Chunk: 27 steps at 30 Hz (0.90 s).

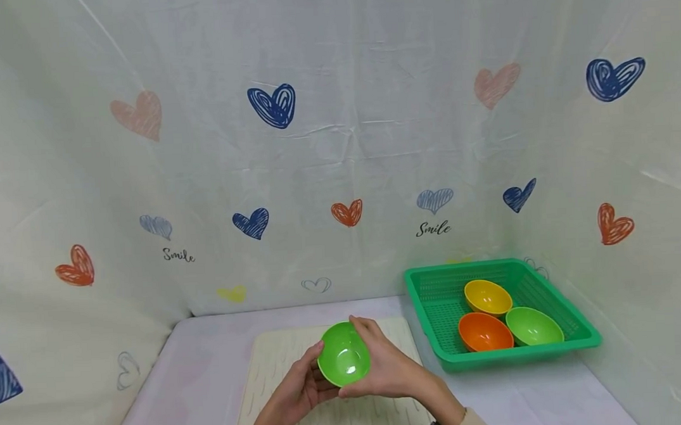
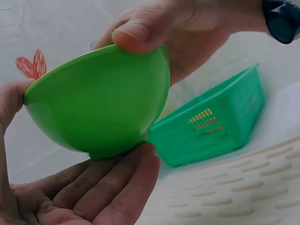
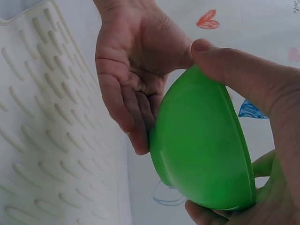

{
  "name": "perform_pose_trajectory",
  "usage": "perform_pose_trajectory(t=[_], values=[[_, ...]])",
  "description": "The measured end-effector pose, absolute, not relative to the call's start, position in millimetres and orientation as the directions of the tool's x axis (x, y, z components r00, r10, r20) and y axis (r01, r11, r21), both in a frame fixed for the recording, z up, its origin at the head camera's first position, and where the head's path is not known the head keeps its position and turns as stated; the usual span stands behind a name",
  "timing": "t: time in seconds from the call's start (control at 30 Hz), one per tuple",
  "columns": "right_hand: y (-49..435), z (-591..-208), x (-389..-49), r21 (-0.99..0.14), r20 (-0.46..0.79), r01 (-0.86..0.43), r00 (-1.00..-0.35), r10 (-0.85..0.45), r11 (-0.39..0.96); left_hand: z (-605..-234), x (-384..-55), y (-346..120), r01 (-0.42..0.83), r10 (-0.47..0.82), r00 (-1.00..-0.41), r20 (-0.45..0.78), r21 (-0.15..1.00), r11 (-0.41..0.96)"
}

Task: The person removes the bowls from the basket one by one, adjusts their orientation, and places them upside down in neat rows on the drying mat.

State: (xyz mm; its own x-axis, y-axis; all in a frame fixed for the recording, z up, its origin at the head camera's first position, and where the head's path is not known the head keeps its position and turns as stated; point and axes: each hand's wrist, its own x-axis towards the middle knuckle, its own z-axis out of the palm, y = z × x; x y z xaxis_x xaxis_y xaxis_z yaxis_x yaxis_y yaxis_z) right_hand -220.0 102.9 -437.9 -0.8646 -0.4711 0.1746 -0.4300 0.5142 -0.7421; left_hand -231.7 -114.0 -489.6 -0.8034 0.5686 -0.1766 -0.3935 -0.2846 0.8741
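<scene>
A small light-green bowl (image 1: 344,354) is held up above the pale board, its inside facing the head camera. My right hand (image 1: 386,365) grips the bowl by its rim, thumb on the near side and fingers on the far side. My left hand (image 1: 302,388) has its thumb at the rim. In the left wrist view its fingers (image 2: 110,187) lie under the bowl's foot, touching it. The bowl (image 3: 199,145) appears tipped on its side in the right wrist view and hides part of the left fingertips.
A green plastic basket (image 1: 427,319) stands at the back right. It holds a yellow bowl (image 1: 489,296), an orange bowl (image 1: 485,332) and a light-green bowl (image 1: 534,326). A cream ridged board (image 1: 269,352) lies beneath the hands on the white table (image 1: 179,372). Heart-printed sheeting surrounds the table.
</scene>
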Motion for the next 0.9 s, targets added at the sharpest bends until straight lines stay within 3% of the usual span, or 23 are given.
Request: perform_pose_trajectory(t=[0.73,0.9], values=[[107.5,-422.1,-218.9,-0.744,0.216,-0.449,-0.863,-0.457,0.495,-465.5,-233.7,-123.9,-0.19,0.482,-0.873,-0.073,0.962,-0.198],[112.0,-423.5,-219.3,-0.788,0.198,-0.419,-0.866,-0.46,0.451,-458.4,-231.9,-122.7,-0.127,0.421,-0.905,-0.069,0.986,-0.111]])
